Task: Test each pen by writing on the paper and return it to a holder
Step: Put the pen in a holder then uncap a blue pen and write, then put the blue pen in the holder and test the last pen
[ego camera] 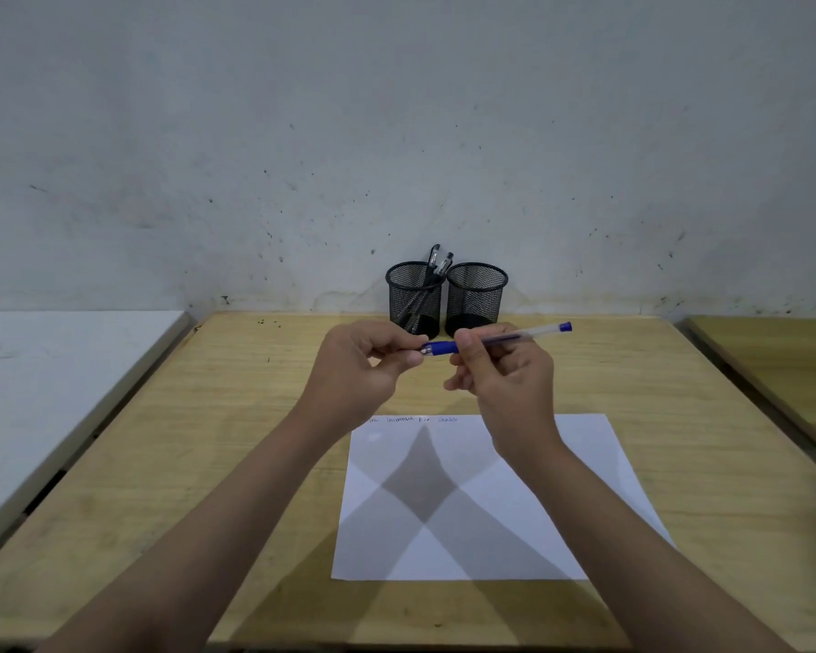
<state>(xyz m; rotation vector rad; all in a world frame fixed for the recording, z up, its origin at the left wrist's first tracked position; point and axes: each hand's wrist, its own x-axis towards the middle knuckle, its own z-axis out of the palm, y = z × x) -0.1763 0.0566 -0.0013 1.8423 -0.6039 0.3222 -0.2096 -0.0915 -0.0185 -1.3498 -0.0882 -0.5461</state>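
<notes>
Nearly level, pen [495,340] tip leftward.

Both forearms are bare to the frame edge, with no sleeves, watch or rings

The table [255,417] is pale, matt wood with visible grain, and the paper [585,464] on it is smooth, white and matt. Both holders [414,299] [476,296] are black wire mesh (metal, by the look). The pen [500,339] has a clear, glossy plastic barrel, a blue grip and a silvery tip.
</notes>
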